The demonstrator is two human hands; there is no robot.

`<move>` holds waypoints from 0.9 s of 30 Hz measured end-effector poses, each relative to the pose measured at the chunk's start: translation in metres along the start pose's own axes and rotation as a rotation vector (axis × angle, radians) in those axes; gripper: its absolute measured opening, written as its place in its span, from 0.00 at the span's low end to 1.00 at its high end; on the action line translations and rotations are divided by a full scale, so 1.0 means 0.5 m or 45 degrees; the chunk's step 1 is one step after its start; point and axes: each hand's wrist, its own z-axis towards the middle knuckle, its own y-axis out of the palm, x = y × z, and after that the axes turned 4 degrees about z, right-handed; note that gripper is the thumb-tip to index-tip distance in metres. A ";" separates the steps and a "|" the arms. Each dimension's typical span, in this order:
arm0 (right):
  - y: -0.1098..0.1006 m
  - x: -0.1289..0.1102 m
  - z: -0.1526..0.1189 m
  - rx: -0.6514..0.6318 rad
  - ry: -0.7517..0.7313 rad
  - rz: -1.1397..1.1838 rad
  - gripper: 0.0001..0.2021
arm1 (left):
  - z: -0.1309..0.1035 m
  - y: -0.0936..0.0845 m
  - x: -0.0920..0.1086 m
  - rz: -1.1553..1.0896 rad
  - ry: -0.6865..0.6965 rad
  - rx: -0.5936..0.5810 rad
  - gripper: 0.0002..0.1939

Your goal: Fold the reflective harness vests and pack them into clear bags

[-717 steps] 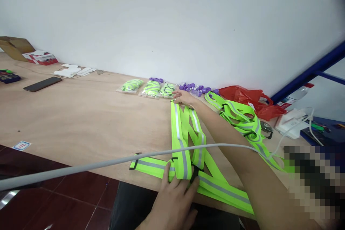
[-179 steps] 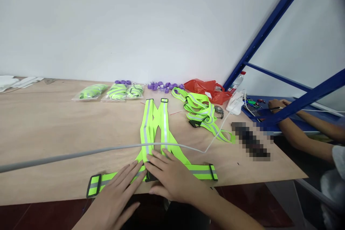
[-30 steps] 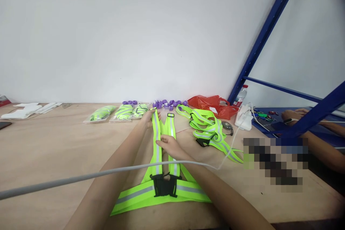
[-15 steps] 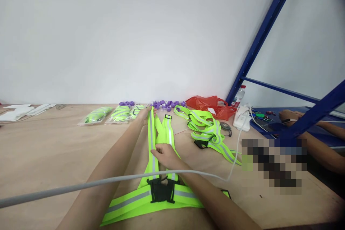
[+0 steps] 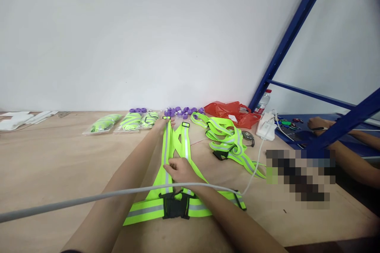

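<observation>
A lime-yellow reflective harness (image 5: 185, 146) lies spread on the table in front of me, its black buckle (image 5: 176, 206) at the near waist band. My left hand (image 5: 162, 123) is closed on the far end of its left shoulder strap, by the slider. Lower on the same strap rests my right hand (image 5: 179, 169), fingers curled and thumb against the strap's edge. A grey-white cable (image 5: 133, 190) crosses in front of the harness and passes over my right wrist.
Bagged harnesses (image 5: 105, 123) and purple rings (image 5: 178, 110) lie along the wall. At right are a loose harness (image 5: 225, 134), a red plastic bag (image 5: 228, 110), a white power strip (image 5: 265, 126), a bottle (image 5: 263, 102) and a blue frame (image 5: 292, 39). Another person's arm (image 5: 344, 150) reaches in beyond it.
The harness's waist band has shifted and lies straighter, its right end now more exposed. Both hands stay on the left strap; the whole view has moved slightly.
</observation>
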 end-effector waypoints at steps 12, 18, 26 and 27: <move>-0.041 -0.061 -0.130 -0.041 -0.316 -0.461 0.14 | -0.014 -0.047 -0.001 0.561 -0.042 0.135 0.18; -0.019 -0.058 -0.226 -0.235 -0.268 -0.680 0.21 | -0.011 -0.024 -0.022 0.440 -0.062 0.056 0.18; -0.006 -0.041 -0.273 -0.318 -0.391 -0.588 0.22 | -0.018 -0.004 -0.061 0.319 0.018 0.080 0.19; -0.004 -0.037 -0.279 -0.318 -0.408 -0.584 0.22 | -0.019 -0.005 -0.063 0.315 0.052 0.096 0.19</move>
